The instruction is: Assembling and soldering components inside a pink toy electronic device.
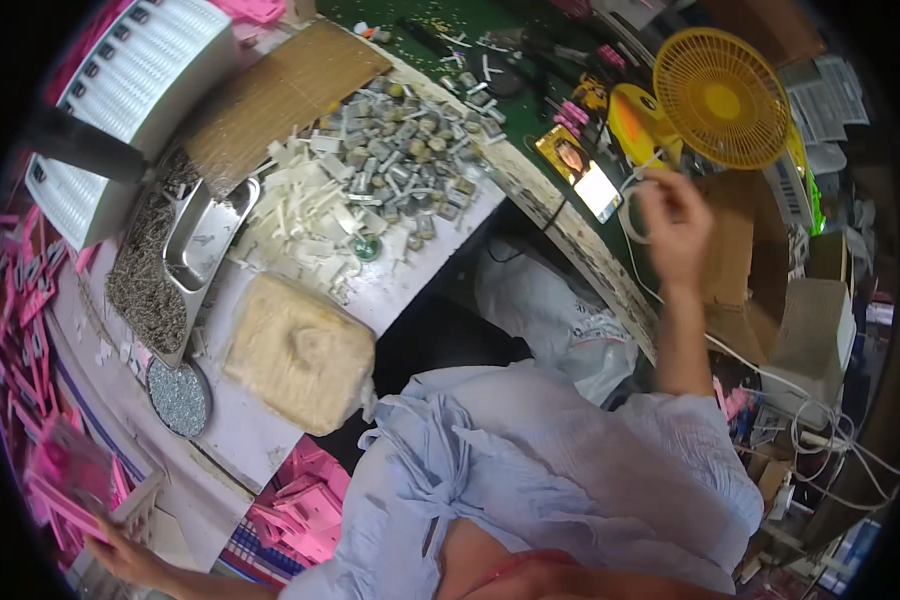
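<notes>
At the lower left, my left hand (125, 555) is closed around the edge of a pink plastic part (68, 512), whose far side is blurred. A crate of similar pink parts (30, 350) lies close beside it. My right hand (675, 225) is raised at the right, its fingers bent and smeared by motion. Near those fingers are a phone (585, 180) with a lit screen and a loop of white cable (630, 210). Whether that hand holds anything does not show. A heap of small grey metal-like pieces (400, 150) and white plastic pieces (295, 210) covers the table's far part.
A metal tray (205, 235) sits among many small screws (145, 285). Nearby are a round dish of silvery bits (178, 398), a wrapped tan block (300, 350), a wooden board (280, 95) and a white slotted housing (135, 110). A yellow fan (720, 98) stands at the right.
</notes>
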The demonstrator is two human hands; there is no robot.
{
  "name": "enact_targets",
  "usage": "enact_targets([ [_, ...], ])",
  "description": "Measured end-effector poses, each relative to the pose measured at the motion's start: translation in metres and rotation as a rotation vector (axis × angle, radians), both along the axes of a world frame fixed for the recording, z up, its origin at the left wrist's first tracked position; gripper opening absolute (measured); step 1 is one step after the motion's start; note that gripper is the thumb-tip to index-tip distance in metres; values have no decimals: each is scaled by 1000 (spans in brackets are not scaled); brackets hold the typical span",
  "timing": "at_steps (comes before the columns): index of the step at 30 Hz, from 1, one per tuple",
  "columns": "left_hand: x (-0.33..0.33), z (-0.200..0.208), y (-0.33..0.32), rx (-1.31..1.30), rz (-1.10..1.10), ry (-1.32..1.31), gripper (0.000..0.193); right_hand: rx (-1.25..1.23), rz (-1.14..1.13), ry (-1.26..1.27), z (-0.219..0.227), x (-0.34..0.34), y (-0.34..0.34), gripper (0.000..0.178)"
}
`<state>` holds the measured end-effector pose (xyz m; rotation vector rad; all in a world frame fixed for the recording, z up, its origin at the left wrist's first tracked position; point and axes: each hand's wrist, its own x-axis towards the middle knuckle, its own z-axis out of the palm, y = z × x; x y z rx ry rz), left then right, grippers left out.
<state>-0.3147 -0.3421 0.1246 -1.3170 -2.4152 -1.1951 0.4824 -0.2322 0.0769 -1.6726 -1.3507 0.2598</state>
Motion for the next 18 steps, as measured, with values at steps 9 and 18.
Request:
enact_targets([
  [9,219,-31,-29,-92,-786,547,30,-1079,1072,1708,-52,-321,27,45],
  [18,275,-90,7,-104,-949,366,28,-900,1181,954,-61,-301,71,38],
])
